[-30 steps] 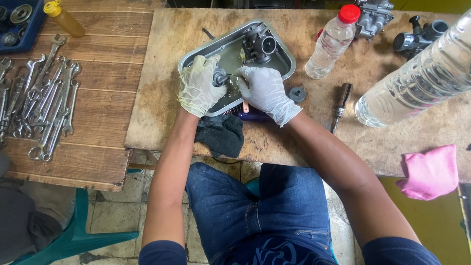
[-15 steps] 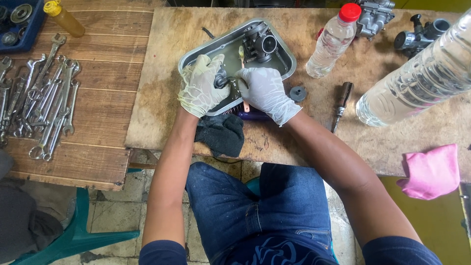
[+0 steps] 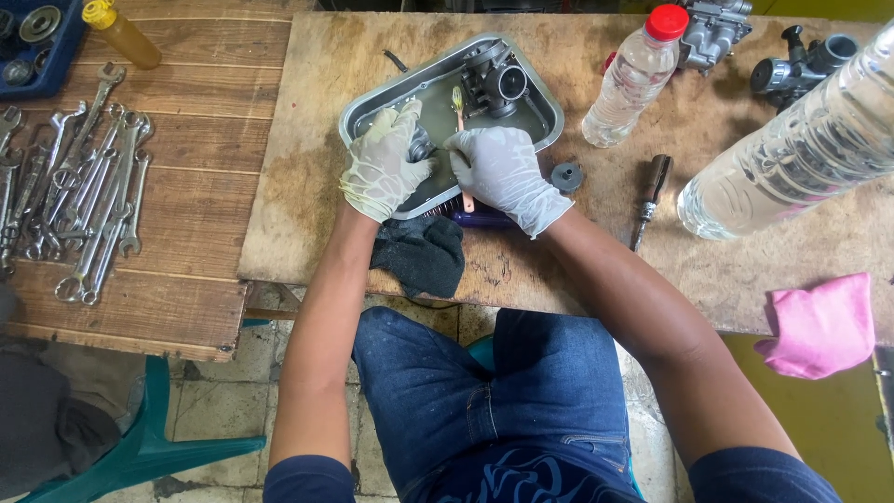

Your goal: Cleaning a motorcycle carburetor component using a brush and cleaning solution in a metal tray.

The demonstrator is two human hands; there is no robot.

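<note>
Gloved hands cleaning a small part over the tray

Left to right: wrenches fanned on the planks, yellow bottle up top pointing to the upper left. Left hand is wrapped around a small dark part over the tray; can't tell which way the part points. Right hand pinches a toothbrush, long axis running near-to-far, bristles at the far end. Carburetor sits in the tray's far corner. Then a clear red-capped bottle, upright, a screwdriver, and a pink rag.
</note>
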